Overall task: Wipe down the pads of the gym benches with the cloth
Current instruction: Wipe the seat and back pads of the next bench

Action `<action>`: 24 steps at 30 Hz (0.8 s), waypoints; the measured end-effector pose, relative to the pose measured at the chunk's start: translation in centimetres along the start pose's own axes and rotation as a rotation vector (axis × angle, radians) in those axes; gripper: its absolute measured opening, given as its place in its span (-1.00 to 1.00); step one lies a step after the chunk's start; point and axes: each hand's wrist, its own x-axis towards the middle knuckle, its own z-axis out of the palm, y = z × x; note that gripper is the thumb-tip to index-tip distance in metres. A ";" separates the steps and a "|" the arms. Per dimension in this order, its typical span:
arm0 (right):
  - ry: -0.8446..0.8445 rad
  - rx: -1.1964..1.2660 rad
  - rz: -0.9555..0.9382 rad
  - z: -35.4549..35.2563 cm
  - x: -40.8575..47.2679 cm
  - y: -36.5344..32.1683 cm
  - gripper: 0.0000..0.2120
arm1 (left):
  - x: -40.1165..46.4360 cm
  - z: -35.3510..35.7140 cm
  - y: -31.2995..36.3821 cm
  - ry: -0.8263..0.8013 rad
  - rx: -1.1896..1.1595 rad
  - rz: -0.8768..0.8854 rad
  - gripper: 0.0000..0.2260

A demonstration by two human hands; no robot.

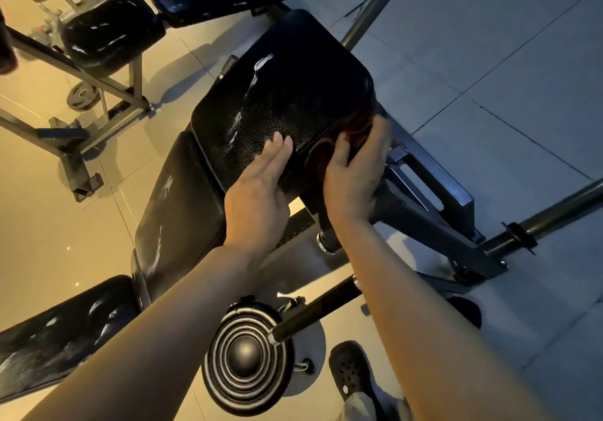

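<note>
At the lower left of the frame a long black bench pad (55,332) runs off the edge, and a second worn pad (177,211) rises from it toward the centre. Above that, in the middle of the frame, sits the big square pad (277,94), shiny with pale scuffs. The left hand (257,189) lies flat on this pad's near edge, fingers (277,141) straight and close together, holding nothing. Just to its right, the right hand (355,172) grips a dark reddish cloth (350,120) against the pad's lower right corner, thumb on top and fingers curled round the side. A weight plate (246,355) lies on the floor at the bottom centre, beside a black shoe (350,375).
</note>
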 end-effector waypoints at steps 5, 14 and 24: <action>-0.144 -0.007 0.094 -0.5 -3.9 1.5 -0.68 | 0.1 -0.6 -0.4 -0.020 -0.050 0.034 -0.44; -0.079 -0.088 -0.006 1.5 -3.8 0.7 -0.62 | -6.6 -1.3 -5.4 0.134 0.022 -0.071 -0.52; 0.078 -0.048 -0.115 3.1 -5.5 0.8 -0.65 | -7.0 -0.5 -7.7 0.006 -0.042 -0.048 -0.34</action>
